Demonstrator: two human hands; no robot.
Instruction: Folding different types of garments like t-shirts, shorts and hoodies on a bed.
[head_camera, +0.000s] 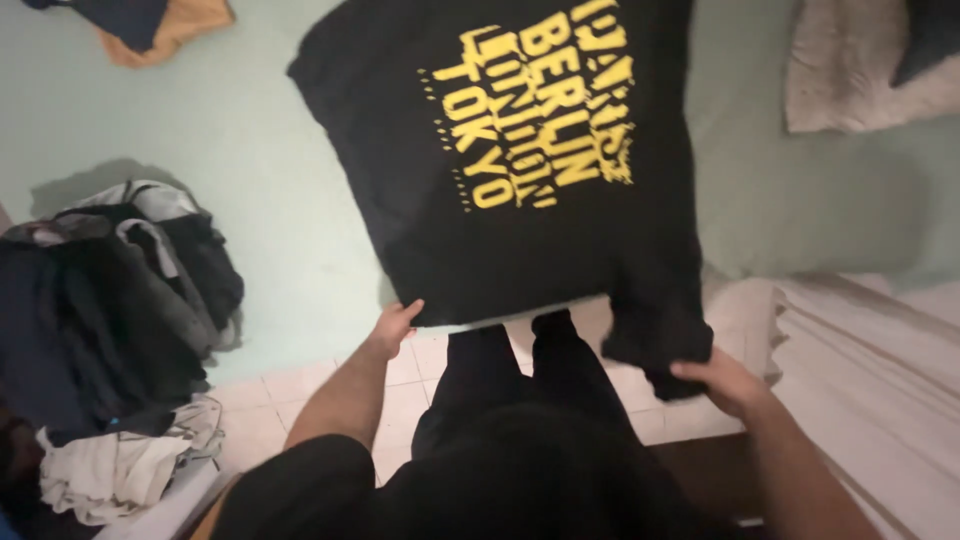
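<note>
Dark, crumpled clothes form a heap (110, 320) at the far left, black and grey pieces on top and a pale cloth bunched at its near edge, all lying on the pale green bed sheet (260, 150). Up in the left corner lies a small folded bundle of dark blue and orange fabric (160, 25). Next comes the left hand (395, 325), its fingers (410, 308) pinched on the lower left hem of a black cotton T-shirt with yellow block lettering (520, 150). That shirt is spread out over the green sheet, print side up, its near edge hanging just past the edge of the bed above the white tiled floor (420, 375). Below it the person's dark trousers and dark top fill the middle. Further right, the right hand (725, 385) is clamped on the shirt's lower right corner, where the cloth bunches into a fold. Beyond it white bedding (870, 380) lies in soft pleats, and a beige towel-like cloth (860, 80) rests near the top right corner.
</note>
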